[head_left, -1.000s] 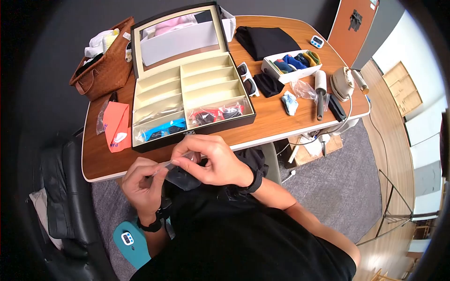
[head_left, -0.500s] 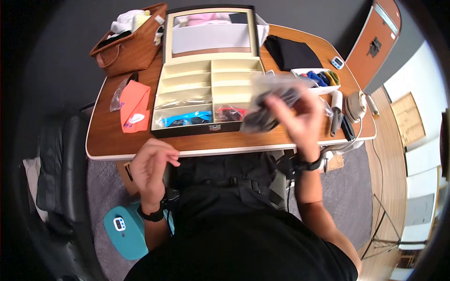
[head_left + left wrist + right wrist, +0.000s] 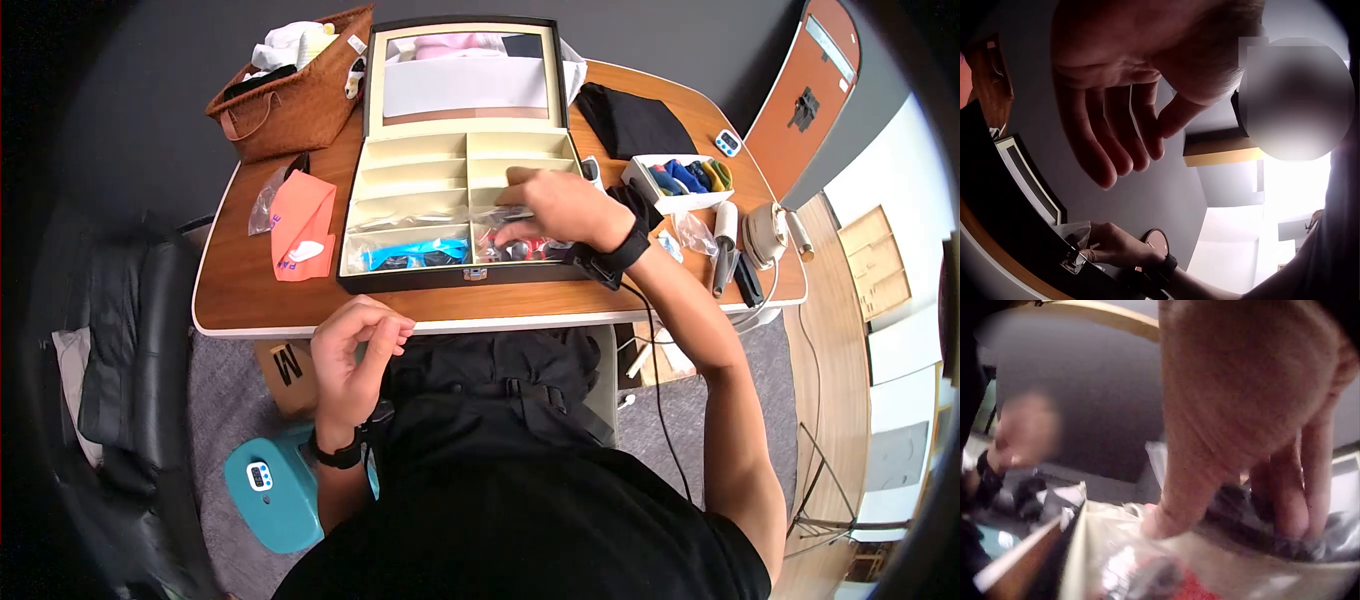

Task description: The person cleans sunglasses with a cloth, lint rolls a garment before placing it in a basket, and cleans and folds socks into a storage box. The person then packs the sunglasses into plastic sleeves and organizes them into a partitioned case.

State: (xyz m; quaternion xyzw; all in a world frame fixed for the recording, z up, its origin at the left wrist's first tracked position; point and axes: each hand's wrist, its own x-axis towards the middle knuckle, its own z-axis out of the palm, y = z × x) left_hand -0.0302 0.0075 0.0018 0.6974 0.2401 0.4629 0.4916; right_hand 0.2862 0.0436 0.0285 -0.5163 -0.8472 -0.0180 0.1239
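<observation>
In the head view, my right hand (image 3: pixel 570 210) is over the right side of an open sunglasses case (image 3: pixel 410 282). The right wrist view shows its fingertips (image 3: pixel 1291 528) pressing on dark sunglasses (image 3: pixel 1235 515) in a clear bag, with the thumb spread apart from them. Bagged red sunglasses (image 3: pixel 530 250) lie in the front right compartment, partly under this hand. Bagged blue sunglasses (image 3: pixel 420 253) fill the front left one. My left hand (image 3: pixel 350 345) hangs before the table edge, fingers loosely bent, holding nothing.
Left of the case lie an orange cloth band (image 3: pixel 303 225) and a clear bag (image 3: pixel 262 205); a woven basket (image 3: pixel 300 110) stands behind. To the right are a white box of socks (image 3: pixel 680 195), a lint roller (image 3: pixel 724 240), a garment steamer (image 3: pixel 766 235) and folded black cloth (image 3: pixel 640 125).
My right hand has carried the bagged dark sunglasses from in front of my body to the case's right compartments. The left hand has let go of the bag and stays near the table edge.
</observation>
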